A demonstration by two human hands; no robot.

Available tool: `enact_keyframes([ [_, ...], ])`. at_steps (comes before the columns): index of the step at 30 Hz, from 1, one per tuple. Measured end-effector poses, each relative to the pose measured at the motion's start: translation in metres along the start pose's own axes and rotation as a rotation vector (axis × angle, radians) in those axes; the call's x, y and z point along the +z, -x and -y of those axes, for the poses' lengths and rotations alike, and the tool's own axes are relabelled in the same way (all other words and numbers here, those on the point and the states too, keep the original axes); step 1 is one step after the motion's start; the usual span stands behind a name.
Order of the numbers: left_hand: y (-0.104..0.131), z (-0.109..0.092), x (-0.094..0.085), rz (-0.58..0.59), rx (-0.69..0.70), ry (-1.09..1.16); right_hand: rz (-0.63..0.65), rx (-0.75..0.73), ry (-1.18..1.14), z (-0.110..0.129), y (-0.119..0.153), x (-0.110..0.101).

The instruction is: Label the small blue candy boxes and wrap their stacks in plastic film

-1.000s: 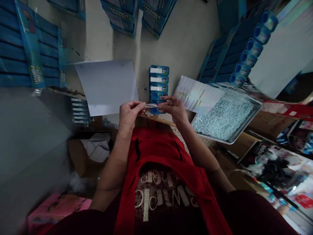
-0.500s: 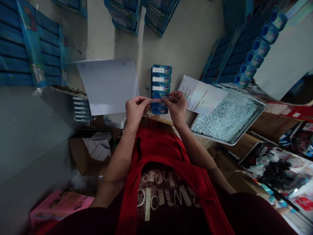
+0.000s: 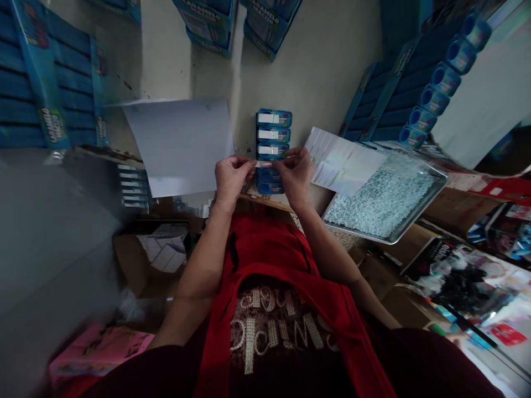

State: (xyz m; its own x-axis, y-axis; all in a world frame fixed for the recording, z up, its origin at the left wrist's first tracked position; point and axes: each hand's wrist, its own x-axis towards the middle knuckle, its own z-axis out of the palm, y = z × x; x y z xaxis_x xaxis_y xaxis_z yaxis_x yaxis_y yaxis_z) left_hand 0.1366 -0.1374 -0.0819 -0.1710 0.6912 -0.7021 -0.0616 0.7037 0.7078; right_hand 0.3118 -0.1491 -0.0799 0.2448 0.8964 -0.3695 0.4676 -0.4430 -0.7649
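Note:
A small white sticker (image 3: pixel 263 164) is stretched between my two hands, just over a column of small blue containers (image 3: pixel 270 188). My left hand (image 3: pixel 233 178) pinches its left end between thumb and fingers. At the right end, my right hand (image 3: pixel 297 172) pinches it too. The farther blue containers carry white labels (image 3: pixel 269 134) on their left part; the nearer ones look plain blue. Beside my right hand lies a sheet of label strips (image 3: pixel 342 160), partly over a metal tray (image 3: pixel 392 241) of pale blue pellets.
A large white sheet (image 3: pixel 186 146) lies left of the containers. Blue boxes (image 3: pixel 207 22) stand at the back, with more stacked blue packs (image 3: pixel 50 83) at left and a row of blue tubes (image 3: pixel 433 99) at right. An open carton (image 3: pixel 128 260) sits below the table edge.
Both hands have moved slightly away from my body with the sticker, closer to the unlabelled container behind the nearest ones. The sticker now looks whiter against the blue.

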Motion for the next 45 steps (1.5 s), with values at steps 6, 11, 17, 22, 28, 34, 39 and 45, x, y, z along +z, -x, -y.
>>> enact_keyframes([
  [6,-0.012,0.031,0.008,0.0,-0.076,0.188,-0.047,0.113,0.156,0.005,-0.004,-0.004],
  [11,-0.022,0.059,0.032,-0.062,-0.107,0.415,-0.021,0.131,0.079,-0.005,-0.011,-0.005],
  [17,-0.014,0.024,0.035,-0.384,0.038,0.067,0.058,0.106,0.121,0.005,-0.009,-0.014],
  [22,0.031,-0.048,0.078,-0.379,0.806,-0.449,0.072,0.031,0.004,-0.025,0.016,-0.055],
  [28,-0.007,-0.069,0.217,0.324,0.713,-1.166,-0.128,0.1,0.095,-0.085,0.037,-0.124],
  [34,-0.031,-0.046,0.227,0.611,0.464,-1.246,-0.165,-0.228,0.497,-0.086,0.013,-0.164],
  [39,-0.008,-0.019,0.205,0.513,0.424,-0.916,0.021,-0.28,0.58,-0.088,-0.014,-0.158],
  [45,-0.019,0.004,0.202,0.417,0.301,-0.599,0.12,-0.3,0.61,-0.106,0.002,-0.145],
])
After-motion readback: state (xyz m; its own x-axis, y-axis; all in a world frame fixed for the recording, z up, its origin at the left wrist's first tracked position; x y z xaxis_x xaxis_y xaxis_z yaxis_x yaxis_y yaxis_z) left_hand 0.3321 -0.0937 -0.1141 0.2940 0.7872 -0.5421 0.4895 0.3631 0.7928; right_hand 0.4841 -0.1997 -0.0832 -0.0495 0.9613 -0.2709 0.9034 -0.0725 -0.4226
